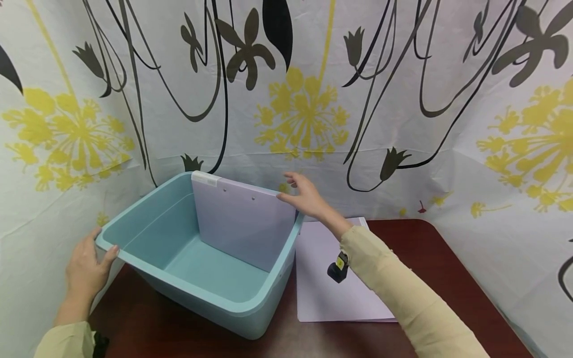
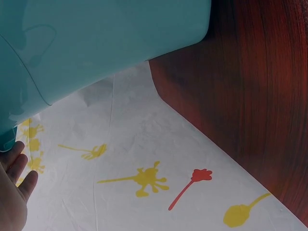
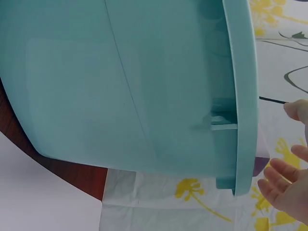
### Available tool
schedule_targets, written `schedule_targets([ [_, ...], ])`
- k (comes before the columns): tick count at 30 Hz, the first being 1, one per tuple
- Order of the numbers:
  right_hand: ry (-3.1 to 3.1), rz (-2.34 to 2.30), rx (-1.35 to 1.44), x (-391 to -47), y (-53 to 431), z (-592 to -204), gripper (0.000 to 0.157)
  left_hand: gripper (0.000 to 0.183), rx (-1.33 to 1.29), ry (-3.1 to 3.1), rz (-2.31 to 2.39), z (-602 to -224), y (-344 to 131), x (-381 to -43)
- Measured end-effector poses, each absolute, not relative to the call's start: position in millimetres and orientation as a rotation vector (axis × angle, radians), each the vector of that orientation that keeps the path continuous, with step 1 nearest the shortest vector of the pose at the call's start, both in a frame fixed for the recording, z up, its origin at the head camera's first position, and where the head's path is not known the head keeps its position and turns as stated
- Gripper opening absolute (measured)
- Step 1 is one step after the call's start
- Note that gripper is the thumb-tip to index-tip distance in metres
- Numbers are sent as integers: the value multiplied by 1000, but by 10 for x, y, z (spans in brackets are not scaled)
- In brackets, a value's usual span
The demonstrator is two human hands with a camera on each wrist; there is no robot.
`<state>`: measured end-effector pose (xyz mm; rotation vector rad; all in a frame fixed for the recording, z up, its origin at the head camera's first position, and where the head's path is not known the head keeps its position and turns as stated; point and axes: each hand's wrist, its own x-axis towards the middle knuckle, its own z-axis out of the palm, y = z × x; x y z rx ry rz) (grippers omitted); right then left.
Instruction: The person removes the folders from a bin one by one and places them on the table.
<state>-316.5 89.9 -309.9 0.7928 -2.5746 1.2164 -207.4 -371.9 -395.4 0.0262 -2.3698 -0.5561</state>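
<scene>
A light blue plastic tub (image 1: 179,278) stands at an angle on the table. My left hand (image 1: 87,266) holds its near-left corner, thumb over the rim and fingers outside. In the left wrist view, the fingers (image 2: 30,183) show by the tub's edge. Inside, a lavender file folder (image 1: 243,219) with a white label leans upright against the back wall. My right hand (image 1: 306,196) is at the folder's top right corner, thumb close to it. In the right wrist view, its fingers (image 3: 284,178) are spread and grip nothing; contact with the folder cannot be told.
More lavender folders (image 1: 335,283) lie flat on the dark reddish-brown table (image 1: 416,253), right of the tub and under my right forearm. A white cloth (image 1: 403,119) with yellow and grey flower prints hangs close behind and at both sides.
</scene>
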Motion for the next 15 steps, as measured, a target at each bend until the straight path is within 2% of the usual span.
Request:
schedule_targets([
  [15,-2620,1130,905,-3281,717,-3194,52,67,38,-2388,-545,-3965,-3739,-2079],
])
